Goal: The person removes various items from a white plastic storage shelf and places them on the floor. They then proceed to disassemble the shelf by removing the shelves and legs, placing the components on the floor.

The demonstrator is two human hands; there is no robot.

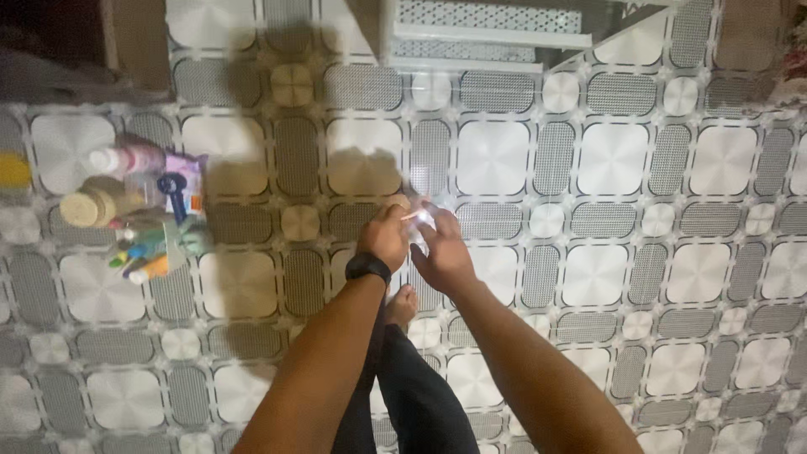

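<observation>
White, small and blurred, an object (420, 219) sits pinched between my left hand (385, 238) and right hand (443, 252), fingers closed on it above the patterned tile floor (605, 210), toiletry bottles (139, 214) well left

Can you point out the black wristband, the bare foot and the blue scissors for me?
black wristband (367, 266), head view, middle of the band on the left wrist.
bare foot (403, 304), head view, top of the foot.
blue scissors (173, 187), head view, the handle loop.
</observation>
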